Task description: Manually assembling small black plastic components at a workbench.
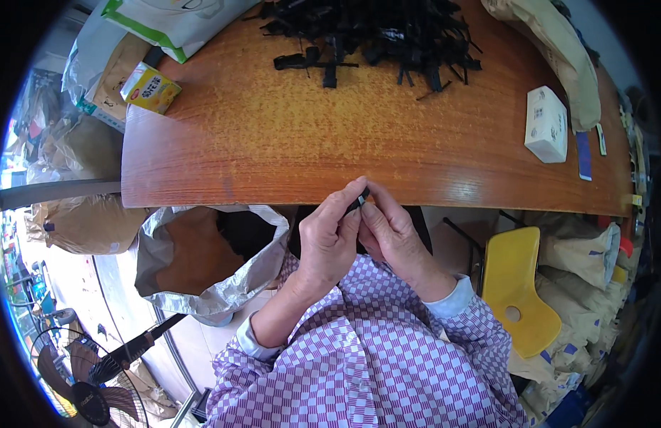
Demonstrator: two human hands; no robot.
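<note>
My left hand (329,235) and my right hand (392,232) meet just below the near edge of the wooden table (287,143). Both pinch one small black piece (358,201) between their fingertips. Most of that piece is hidden by my fingers. At the far side of the table lies a heap of similar black strips (373,32). My forearms, in purple-and-white checked sleeves, rise from the lower edge.
An open sack (209,264) with a silvery lining stands at my lower left. A white box (546,125) and a tan bag (558,50) lie on the table's right, a yellow carton (150,88) at its left. A yellow chair (517,289) is at my right, a fan (80,378) lower left.
</note>
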